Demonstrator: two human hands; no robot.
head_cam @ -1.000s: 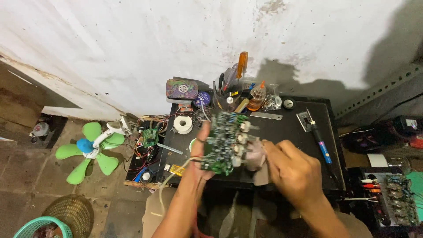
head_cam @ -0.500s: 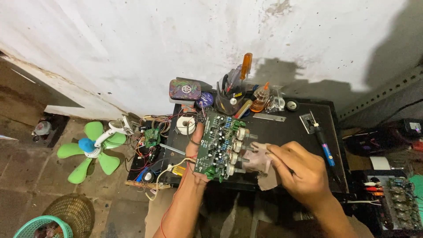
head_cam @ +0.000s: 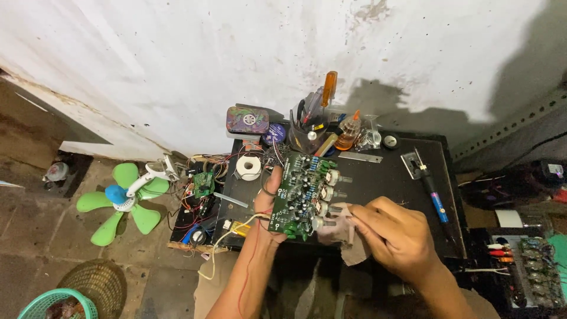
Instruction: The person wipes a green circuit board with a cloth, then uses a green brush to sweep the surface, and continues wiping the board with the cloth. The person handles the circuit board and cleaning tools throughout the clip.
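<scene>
Left hand (head_cam: pixel 267 204) grips a green circuit board (head_cam: pixel 301 195) over the worktop's (head_cam: pixel 384 177) front edge; right hand (head_cam: pixel 396 236) pinches a cloth (head_cam: pixel 348 245) against its knobs.

Your left hand (head_cam: pixel 266 204) holds the circuit board (head_cam: pixel 301 195) above the table (head_cam: pixel 384 177). Your right hand (head_cam: pixel 396 236) is at its right edge. The fan (head_cam: pixel 127 198) lies on the floor, left of the table.

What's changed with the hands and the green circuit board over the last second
Little. The right hand has slid a bit down the knob edge of the green circuit board, pressing a scrap of cloth against the lower knobs. The left hand keeps its grip on the board's other edge, board still upright over the black tabletop. Solder roll, soldering iron and green fan stayed put.
</scene>
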